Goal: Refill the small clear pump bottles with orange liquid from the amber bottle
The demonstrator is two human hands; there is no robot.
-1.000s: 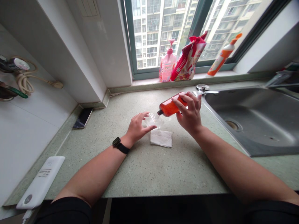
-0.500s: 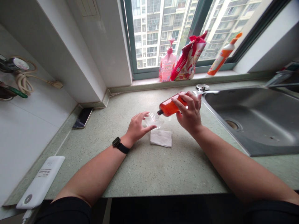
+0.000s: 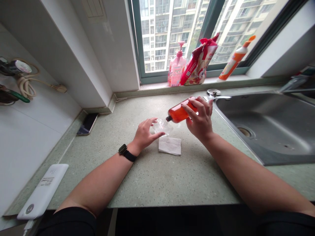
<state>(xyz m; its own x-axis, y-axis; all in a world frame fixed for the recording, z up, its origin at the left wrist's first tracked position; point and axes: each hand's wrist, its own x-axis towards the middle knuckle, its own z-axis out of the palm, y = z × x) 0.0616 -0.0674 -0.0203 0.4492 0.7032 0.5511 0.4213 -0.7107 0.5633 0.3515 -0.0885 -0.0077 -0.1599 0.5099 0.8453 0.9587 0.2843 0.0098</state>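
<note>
My right hand [image 3: 200, 119] is wrapped round an orange-red bottle [image 3: 179, 112], tilted so that its dark, uncapped neck points down to the left. Clear liquid seems to run from its mouth into a small clear plastic container [image 3: 161, 127] on the counter. Thumb and fingers of my left hand [image 3: 145, 133] curve round the container's left side, holding it. Just in front of the container lies a folded white tissue [image 3: 169, 145]. The inside of the container is hard to make out.
A steel sink [image 3: 265, 159] with a faucet lies to the right. On the windowsill stand a pink pump bottle [image 3: 176, 70], a red bag [image 3: 197, 65] and an orange-white bottle [image 3: 232, 62]. At left lie a phone [image 3: 87, 124] and a white power bank [image 3: 44, 190] on the speckled counter [image 3: 145, 180].
Hardly anything differs. Both hands, the tilted bottle and the container keep their places; the view shifts very slightly.
</note>
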